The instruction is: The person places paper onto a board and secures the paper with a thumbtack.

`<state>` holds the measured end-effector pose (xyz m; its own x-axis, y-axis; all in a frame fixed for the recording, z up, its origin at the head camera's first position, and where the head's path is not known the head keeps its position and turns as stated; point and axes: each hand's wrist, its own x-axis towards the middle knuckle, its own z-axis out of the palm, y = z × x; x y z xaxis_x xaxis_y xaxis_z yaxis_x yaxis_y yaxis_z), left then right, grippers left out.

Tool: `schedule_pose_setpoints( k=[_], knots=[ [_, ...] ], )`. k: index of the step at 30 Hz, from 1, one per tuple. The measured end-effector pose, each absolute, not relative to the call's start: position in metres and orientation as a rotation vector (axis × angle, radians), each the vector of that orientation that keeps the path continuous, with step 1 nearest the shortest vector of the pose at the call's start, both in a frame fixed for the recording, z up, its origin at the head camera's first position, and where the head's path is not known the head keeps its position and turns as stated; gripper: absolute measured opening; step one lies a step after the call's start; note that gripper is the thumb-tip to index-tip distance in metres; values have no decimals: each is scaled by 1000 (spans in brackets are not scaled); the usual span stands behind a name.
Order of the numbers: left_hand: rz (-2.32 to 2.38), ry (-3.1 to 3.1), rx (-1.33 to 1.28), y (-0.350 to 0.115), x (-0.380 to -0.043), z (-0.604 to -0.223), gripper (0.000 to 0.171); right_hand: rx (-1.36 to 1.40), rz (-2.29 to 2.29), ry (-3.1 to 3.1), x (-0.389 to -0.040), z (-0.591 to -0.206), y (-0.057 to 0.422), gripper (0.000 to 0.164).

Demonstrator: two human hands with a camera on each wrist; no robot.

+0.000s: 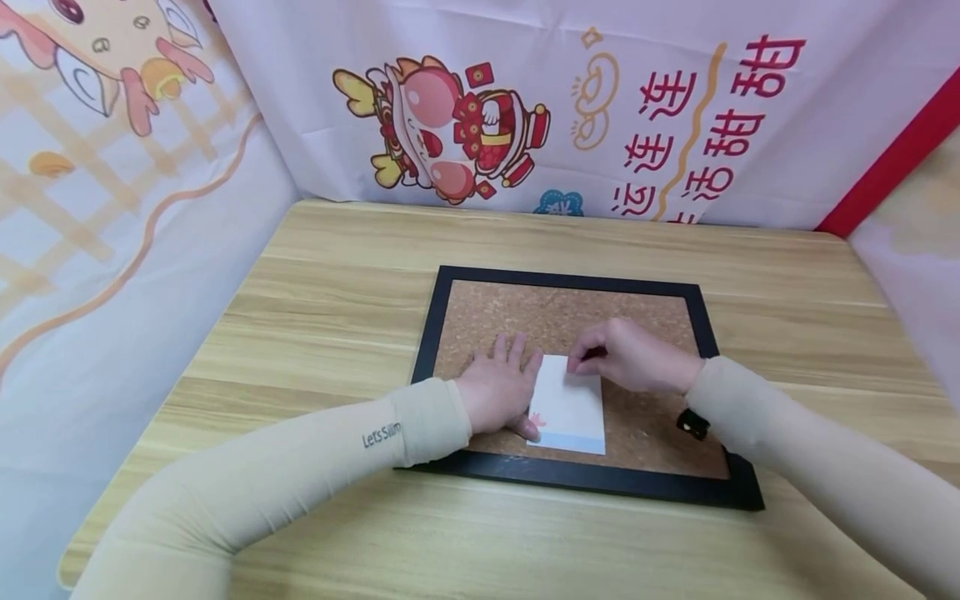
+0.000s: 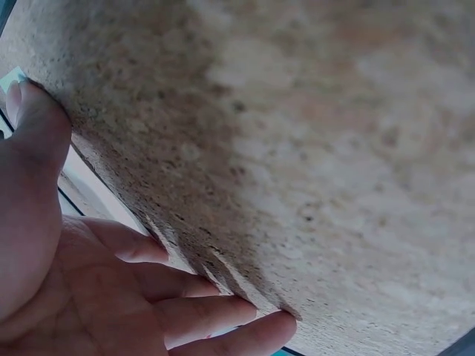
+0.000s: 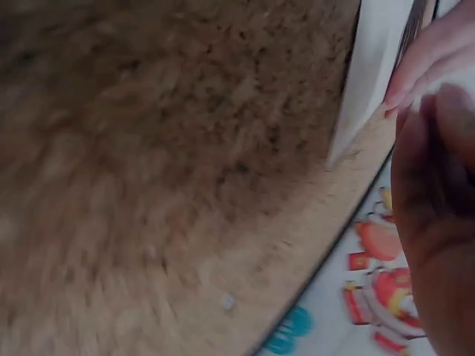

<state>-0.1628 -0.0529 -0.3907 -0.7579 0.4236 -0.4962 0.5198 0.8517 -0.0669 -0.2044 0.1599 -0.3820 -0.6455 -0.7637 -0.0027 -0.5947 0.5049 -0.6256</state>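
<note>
A white sheet of note paper (image 1: 567, 400), with a pink print and a blue strip along its near edge, lies on a black-framed cork board (image 1: 645, 450). My left hand (image 1: 498, 387) rests on the cork at the paper's left side, fingers spread, thumb on its near left corner. In the left wrist view the left hand's fingers (image 2: 208, 315) touch the cork. At the paper's far edge, my right hand (image 1: 633, 354) has thumb and index finger pinched together over it. Whatever they pinch is too small and hidden to make out. The right wrist view shows the right hand (image 3: 438, 200) beside the paper (image 3: 367, 81).
The board lies on a light wood table (image 1: 337, 333). Behind it hangs a white cloth (image 1: 285, 83) printed with cartoon figures and red characters. A small black item (image 1: 692, 424) shows at the right wrist, above the board.
</note>
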Motion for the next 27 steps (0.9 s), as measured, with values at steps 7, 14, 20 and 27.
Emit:
schedule_pose_setpoints(
  k=[7,14,20,27],
  knots=[
    [-295,2545,684,-50,-163,-392,115,-881,-786,2323,-226,-389,156,12],
    [-317,2548,686,-50,-165,-393,116,-708,-642,2315,-231,-380,138,11],
    [-332,2549,694,-50,-165,-394,115,-640,-514,2314,-233,-371,124,13],
    [-335,2545,696,-50,-164,-393,114,-579,-418,2318,-235,-369,114,14]
  ],
)
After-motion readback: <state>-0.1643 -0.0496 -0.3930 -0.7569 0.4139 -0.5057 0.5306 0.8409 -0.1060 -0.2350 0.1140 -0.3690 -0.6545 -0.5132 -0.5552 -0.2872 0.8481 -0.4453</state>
